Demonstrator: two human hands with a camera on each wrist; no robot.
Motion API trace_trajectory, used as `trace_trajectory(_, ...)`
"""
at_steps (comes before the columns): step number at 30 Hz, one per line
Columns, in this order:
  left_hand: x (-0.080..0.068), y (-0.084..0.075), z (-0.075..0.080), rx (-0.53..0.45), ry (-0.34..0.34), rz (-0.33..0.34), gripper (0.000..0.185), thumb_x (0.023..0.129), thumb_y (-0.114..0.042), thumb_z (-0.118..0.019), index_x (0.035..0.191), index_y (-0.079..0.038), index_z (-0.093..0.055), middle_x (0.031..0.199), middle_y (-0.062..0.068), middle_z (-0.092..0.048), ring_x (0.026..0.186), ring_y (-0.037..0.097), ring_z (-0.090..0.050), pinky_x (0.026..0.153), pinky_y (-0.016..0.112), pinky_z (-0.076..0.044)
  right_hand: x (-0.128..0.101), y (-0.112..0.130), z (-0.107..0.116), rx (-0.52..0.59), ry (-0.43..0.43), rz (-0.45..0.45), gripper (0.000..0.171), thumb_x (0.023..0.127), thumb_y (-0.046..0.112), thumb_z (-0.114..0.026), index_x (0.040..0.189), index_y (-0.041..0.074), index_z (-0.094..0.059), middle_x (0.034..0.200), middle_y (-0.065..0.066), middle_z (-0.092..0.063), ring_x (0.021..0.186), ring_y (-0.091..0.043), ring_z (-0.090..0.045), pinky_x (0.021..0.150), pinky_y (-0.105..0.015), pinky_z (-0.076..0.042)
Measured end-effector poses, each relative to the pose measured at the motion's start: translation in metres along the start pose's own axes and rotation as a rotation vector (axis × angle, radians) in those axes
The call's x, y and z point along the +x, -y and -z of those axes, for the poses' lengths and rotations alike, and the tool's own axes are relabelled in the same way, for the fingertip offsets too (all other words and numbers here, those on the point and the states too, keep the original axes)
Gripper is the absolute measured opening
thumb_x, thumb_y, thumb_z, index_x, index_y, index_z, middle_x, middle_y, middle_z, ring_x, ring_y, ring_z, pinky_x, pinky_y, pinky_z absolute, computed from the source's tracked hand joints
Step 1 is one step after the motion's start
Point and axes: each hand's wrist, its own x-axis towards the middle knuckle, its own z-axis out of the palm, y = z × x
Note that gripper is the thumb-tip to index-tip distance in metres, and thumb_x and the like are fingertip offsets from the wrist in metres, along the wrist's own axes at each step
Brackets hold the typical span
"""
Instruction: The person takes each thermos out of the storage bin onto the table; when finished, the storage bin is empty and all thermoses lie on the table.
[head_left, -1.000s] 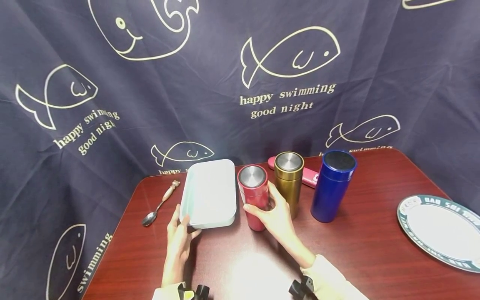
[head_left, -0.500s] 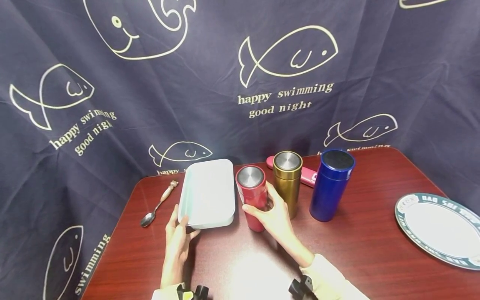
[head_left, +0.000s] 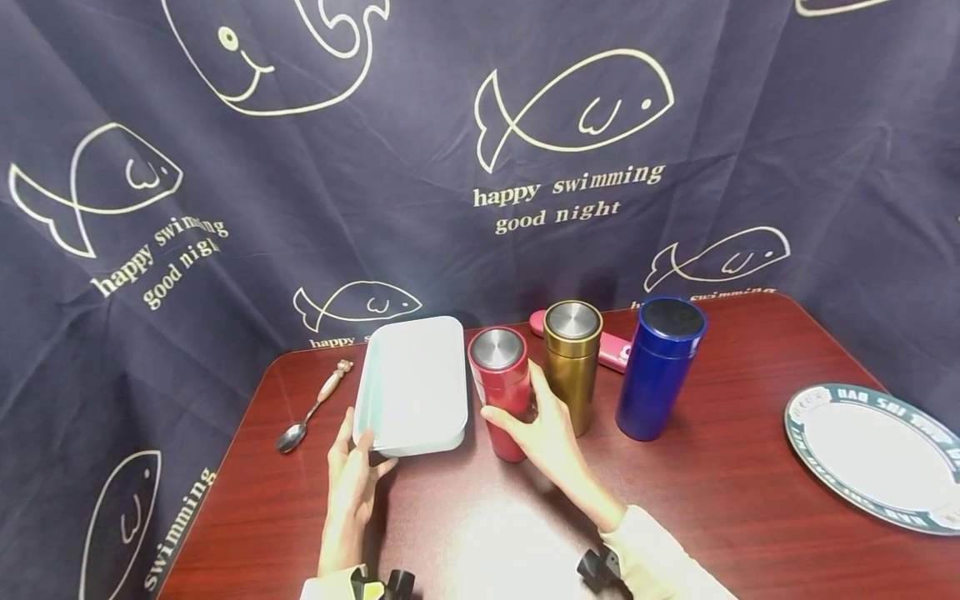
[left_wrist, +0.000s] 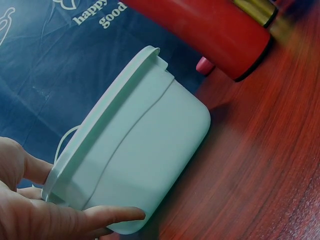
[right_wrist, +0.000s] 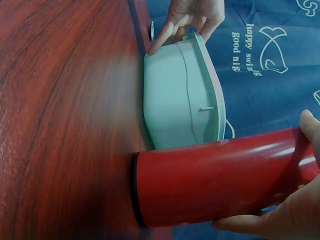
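Observation:
A pale mint lidded plastic box [head_left: 416, 383] sits at the back left of the table, its side wall [left_wrist: 145, 135] plain in the left wrist view. My left hand [head_left: 351, 492] holds the box at its near left corner, thumb along the near side and fingers at the left edge. Upright just right of the box stands a red thermos flask [head_left: 502, 392] with a silver top. Thumb and fingers of my right hand [head_left: 551, 433] grip its body from the right; its black-rimmed base [right_wrist: 137, 190] meets the tabletop or nearly so.
A gold flask [head_left: 573, 367] and a blue flask [head_left: 660, 371] stand to the right, with a pink case [head_left: 615, 352] behind them. A spoon [head_left: 315, 406] lies left of the box. An oval plate [head_left: 877, 454] is at far right. A printed curtain [head_left: 420, 167] hangs behind the table.
The whole head view has shifted slightly left. Both hands keep their places on the box and the red flask, with no clear movement of either object.

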Motion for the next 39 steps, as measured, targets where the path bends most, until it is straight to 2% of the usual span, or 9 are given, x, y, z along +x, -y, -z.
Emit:
trace_trajectory(10, 0.000, 0.002, 0.000, 0.012, 0.002, 0.000, 0.065, 0.102, -0.001, -0.031, 0.157, -0.010, 0.002, 0.159, 0.023, -0.010, 0.137, 0.041, -0.026, 0.100, 0.074, -0.023, 0.002, 0.007, 0.004, -0.072, 0.035, 0.042, 0.076, 0.077, 0.031, -0.083, 0.140, 0.016, -0.043, 0.126, -0.008, -0.063, 0.117, -0.025, -0.058, 0.103, -0.048, -0.043)
trace_trajectory(18, 0.003, 0.000, 0.001, 0.011, 0.003, 0.005, 0.064, 0.103, -0.002, -0.030, 0.157, -0.010, 0.003, 0.160, 0.022, -0.008, 0.137, 0.040, -0.026, 0.100, 0.074, -0.023, 0.017, 0.036, 0.009, -0.027, 0.008, 0.104, 0.087, 0.077, 0.029, -0.084, 0.149, 0.020, -0.036, 0.141, -0.006, -0.053, 0.125, -0.023, -0.053, 0.107, -0.047, -0.039)
trace_trajectory(23, 0.005, 0.002, 0.001, 0.022, 0.001, 0.010, 0.064, 0.103, -0.003, -0.031, 0.157, -0.011, 0.002, 0.160, 0.022, -0.009, 0.137, 0.039, -0.027, 0.100, 0.072, -0.025, 0.028, 0.059, 0.014, 0.016, -0.013, 0.195, 0.089, 0.076, 0.026, -0.085, 0.150, 0.023, -0.035, 0.144, -0.003, -0.051, 0.129, -0.017, -0.049, 0.107, -0.043, -0.039)
trace_trajectory(29, 0.008, 0.003, 0.002, 0.044, 0.008, 0.013, 0.065, 0.102, -0.004, -0.031, 0.157, -0.010, 0.002, 0.159, 0.023, -0.011, 0.135, 0.038, -0.030, 0.099, 0.072, -0.027, 0.036, 0.085, 0.025, 0.073, -0.012, 0.298, 0.092, 0.076, 0.022, -0.085, 0.151, 0.029, -0.032, 0.148, 0.004, -0.046, 0.137, -0.009, -0.039, 0.111, -0.041, -0.033)
trace_trajectory(33, 0.010, 0.003, 0.004, 0.062, 0.006, 0.015, 0.064, 0.103, -0.004, -0.032, 0.157, -0.010, 0.000, 0.158, 0.022, -0.014, 0.129, 0.033, -0.038, 0.099, 0.071, -0.029, 0.037, 0.100, 0.038, 0.185, 0.026, 0.374, 0.092, 0.078, 0.009, -0.082, 0.152, 0.025, -0.031, 0.150, 0.003, -0.042, 0.140, -0.009, -0.034, 0.115, -0.038, -0.028)
trace_trajectory(36, 0.011, 0.002, 0.006, 0.086, -0.004, 0.018, 0.063, 0.103, -0.005, -0.033, 0.158, -0.011, -0.001, 0.158, 0.021, -0.015, 0.127, 0.031, -0.040, 0.099, 0.071, -0.030, 0.036, 0.109, 0.053, 0.248, 0.034, 0.468, 0.087, 0.081, 0.001, -0.076, 0.153, 0.015, -0.030, 0.151, -0.001, -0.041, 0.142, -0.014, -0.032, 0.117, -0.040, -0.026)
trace_trajectory(39, 0.011, 0.000, 0.009, 0.128, -0.021, 0.018, 0.063, 0.103, -0.007, -0.034, 0.158, -0.010, -0.002, 0.158, 0.023, -0.014, 0.131, 0.035, -0.036, 0.101, 0.069, -0.030, 0.038, 0.114, 0.071, 0.209, -0.005, 0.603, 0.077, 0.090, 0.018, -0.071, 0.153, 0.005, -0.028, 0.152, -0.008, -0.040, 0.143, -0.022, -0.032, 0.116, -0.042, -0.027)
